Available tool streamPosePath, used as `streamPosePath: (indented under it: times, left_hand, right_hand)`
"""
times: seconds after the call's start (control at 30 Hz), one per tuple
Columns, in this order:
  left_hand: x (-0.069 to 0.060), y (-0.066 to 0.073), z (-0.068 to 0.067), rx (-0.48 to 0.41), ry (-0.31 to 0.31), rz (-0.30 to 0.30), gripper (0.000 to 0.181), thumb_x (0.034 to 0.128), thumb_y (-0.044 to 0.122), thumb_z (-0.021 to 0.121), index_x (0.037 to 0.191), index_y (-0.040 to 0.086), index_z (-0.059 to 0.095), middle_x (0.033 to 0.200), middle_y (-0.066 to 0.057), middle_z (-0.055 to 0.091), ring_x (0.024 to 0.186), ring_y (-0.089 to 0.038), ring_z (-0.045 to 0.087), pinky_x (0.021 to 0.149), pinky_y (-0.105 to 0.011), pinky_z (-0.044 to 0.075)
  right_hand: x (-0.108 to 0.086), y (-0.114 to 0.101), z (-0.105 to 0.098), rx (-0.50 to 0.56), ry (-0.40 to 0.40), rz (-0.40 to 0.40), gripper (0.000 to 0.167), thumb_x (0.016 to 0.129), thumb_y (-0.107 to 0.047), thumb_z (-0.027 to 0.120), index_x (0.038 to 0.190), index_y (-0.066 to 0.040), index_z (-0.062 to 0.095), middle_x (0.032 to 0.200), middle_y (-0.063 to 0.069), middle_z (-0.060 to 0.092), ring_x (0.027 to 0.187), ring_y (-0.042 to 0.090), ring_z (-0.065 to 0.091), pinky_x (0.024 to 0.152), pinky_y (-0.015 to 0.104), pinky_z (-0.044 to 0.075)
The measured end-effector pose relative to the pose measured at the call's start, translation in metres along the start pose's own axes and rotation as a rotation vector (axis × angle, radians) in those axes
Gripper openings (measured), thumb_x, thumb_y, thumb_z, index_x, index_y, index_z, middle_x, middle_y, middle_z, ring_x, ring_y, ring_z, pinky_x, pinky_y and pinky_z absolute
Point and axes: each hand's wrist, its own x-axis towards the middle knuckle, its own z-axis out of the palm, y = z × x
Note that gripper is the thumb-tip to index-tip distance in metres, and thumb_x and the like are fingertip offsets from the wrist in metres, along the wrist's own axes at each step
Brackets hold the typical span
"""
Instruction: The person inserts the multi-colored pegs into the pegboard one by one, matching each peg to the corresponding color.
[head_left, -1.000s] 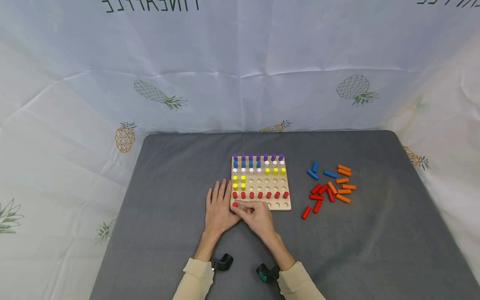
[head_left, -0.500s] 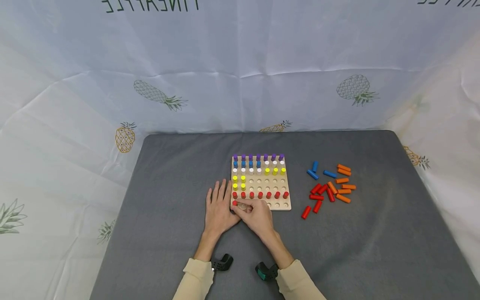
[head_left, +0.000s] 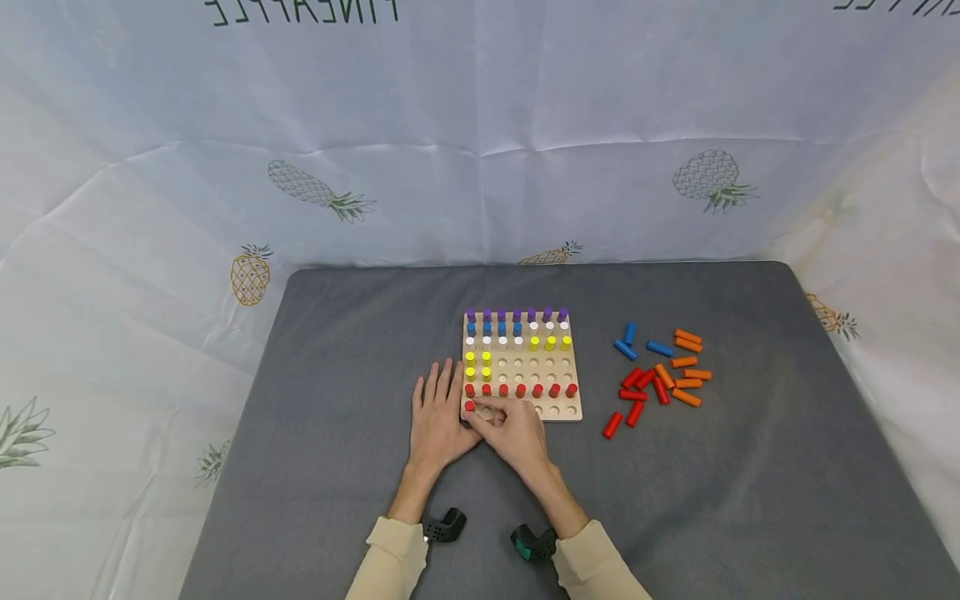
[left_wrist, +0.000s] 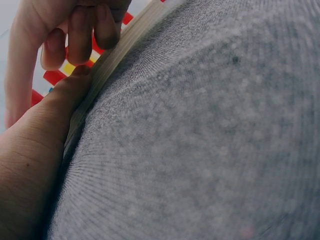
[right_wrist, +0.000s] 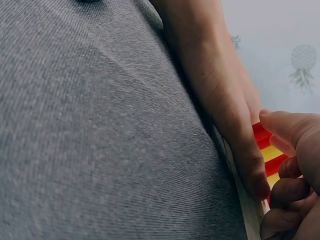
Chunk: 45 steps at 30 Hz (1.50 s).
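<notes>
Little has shifted this last second; the right hand pinches a red peg at the near-left corner of the pegboard; the left hand, fingers slightly spread, lies alongside. It probably steadies the board.

A white fabric backdrop hangs behind the desk and on both sides, printed with green-leaved pineapples, some grey-outlined, others yellow. Mirrored dark lettering is cut off along the top. A horizontal crease crosses the backdrop, bluish behind, paler at the sides. Dark grey woven cloth covers the round-cornered desk.
</notes>
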Motion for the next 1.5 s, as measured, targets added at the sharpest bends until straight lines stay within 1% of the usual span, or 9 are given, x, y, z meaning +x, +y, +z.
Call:
streamPosePath:
  times: [0.33,0.53,0.6,0.67,0.83,0.9,1.17,1.33,1.5]
  left_hand:
    - [0.002,0.001,-0.004,-0.017,-0.079,-0.024,0.113,0.0776,0.079,0.066,0.161,0.011,0.032,0.165,-0.016,0.038,0.156,-0.037,0.03,0.126,-0.06,0.024]
    - [0.003,0.002,-0.004,-0.027,-0.09,-0.043,0.128,0.0731,0.102,0.018,0.162,0.011,0.029,0.166,-0.015,0.036,0.157,-0.036,0.028,0.127,-0.06,0.022]
    - [0.003,0.003,-0.004,-0.037,-0.086,-0.048,0.131,0.0703,0.103,0.01,0.162,0.012,0.028,0.166,-0.015,0.037,0.157,-0.036,0.028,0.127,-0.06,0.021]
    - [0.003,0.003,-0.003,-0.042,-0.073,-0.047,0.129,0.0719,0.103,0.016,0.162,0.012,0.03,0.165,-0.015,0.038,0.156,-0.036,0.029,0.126,-0.06,0.022]
    - [0.002,0.005,-0.003,-0.057,-0.059,-0.055,0.12,0.0739,0.091,0.056,0.162,0.012,0.031,0.165,-0.014,0.038,0.156,-0.036,0.03,0.126,-0.059,0.024]
    - [0.002,0.006,-0.003,-0.06,-0.074,-0.067,0.121,0.0721,0.086,0.064,0.162,0.013,0.03,0.166,-0.013,0.037,0.157,-0.035,0.029,0.127,-0.058,0.022]
    - [0.003,0.007,-0.003,-0.068,-0.089,-0.081,0.121,0.0716,0.082,0.068,0.163,0.013,0.028,0.167,-0.013,0.035,0.157,-0.035,0.027,0.127,-0.058,0.021]
    - [0.003,0.006,-0.003,-0.074,-0.083,-0.078,0.121,0.0715,0.082,0.067,0.163,0.013,0.029,0.166,-0.013,0.036,0.157,-0.035,0.028,0.127,-0.058,0.021]
    - [0.002,0.005,-0.001,-0.079,-0.076,-0.074,0.121,0.0723,0.086,0.063,0.162,0.013,0.029,0.166,-0.013,0.036,0.157,-0.035,0.028,0.127,-0.058,0.021]
  right_hand:
    - [-0.002,-0.005,-0.02,0.061,0.025,-0.05,0.026,0.085,-0.023,0.084,0.108,-0.009,0.082,0.047,-0.003,0.047,0.041,-0.002,0.033,0.041,0.019,0.026]
    - [-0.003,-0.002,-0.044,0.104,-0.035,-0.083,0.027,0.086,-0.022,0.083,0.109,-0.008,0.081,0.047,-0.006,0.042,0.041,-0.001,0.031,0.041,0.019,0.026]
    - [-0.004,0.002,-0.053,0.116,-0.066,-0.092,0.027,0.086,-0.021,0.083,0.11,-0.008,0.081,0.048,-0.006,0.041,0.042,-0.001,0.031,0.041,0.019,0.026]
    - [-0.004,0.007,-0.063,0.104,-0.112,-0.109,0.027,0.086,-0.021,0.083,0.11,-0.008,0.081,0.049,-0.008,0.04,0.043,-0.001,0.031,0.042,0.019,0.027]
    - [-0.006,0.024,-0.093,0.051,-0.271,-0.154,0.028,0.086,-0.027,0.083,0.11,-0.012,0.081,0.052,-0.012,0.037,0.045,-0.002,0.031,0.044,0.018,0.029]
    - [-0.006,0.032,-0.107,0.047,-0.338,-0.153,0.029,0.086,-0.029,0.083,0.11,-0.013,0.081,0.053,-0.012,0.038,0.046,-0.002,0.031,0.045,0.018,0.031]
    - [-0.004,0.061,-0.159,0.016,-0.573,-0.093,0.032,0.085,-0.027,0.084,0.111,-0.01,0.08,0.06,-0.006,0.043,0.051,-0.001,0.036,0.05,0.019,0.037]
    - [-0.003,0.07,-0.184,-0.06,-0.591,-0.092,0.029,0.084,-0.022,0.084,0.109,-0.008,0.08,0.067,-0.004,0.046,0.056,0.001,0.039,0.052,0.02,0.04]
    - [0.0,0.076,-0.196,-0.164,-0.61,-0.048,0.029,0.083,-0.021,0.084,0.11,-0.012,0.08,0.069,-0.006,0.049,0.057,0.002,0.041,0.053,0.02,0.039]
